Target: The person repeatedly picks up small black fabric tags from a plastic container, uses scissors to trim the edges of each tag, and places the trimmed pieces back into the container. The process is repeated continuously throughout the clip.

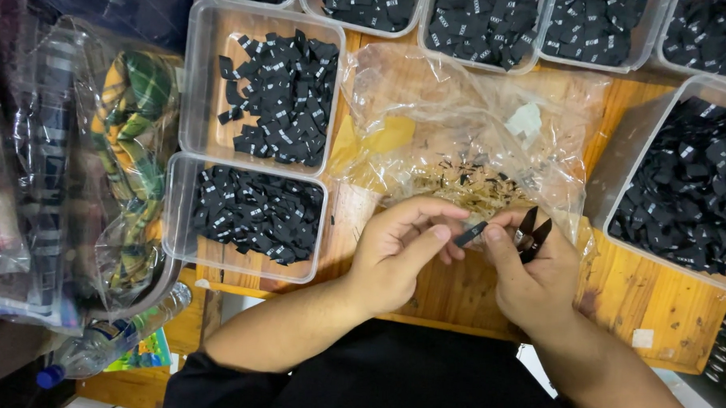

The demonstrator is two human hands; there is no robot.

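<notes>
**A small black label pinched between two hands over the table**

The left hand and the right hand meet above the wooden table, and both are closed on one small black label. The left thumb and forefinger pinch its lower left end; the right thumb and forefinger pinch the upper right end. The right hand also carries a pair of black thread snips, tucked against the palm with the blades pointing up and away from the label.

The label looks like a thin strip of woven fabric: very light, soft, and likely to bend or fold. It seems neither fragile nor slippery, but it is tiny, so fingertips at the two ends give the surest hold and keep the strip taut.

Just beyond the hands lies a crumpled clear plastic bag with bits of trimmed thread on it. Clear plastic trays full of similar black labels stand to the left, along the top and at the right.
</notes>
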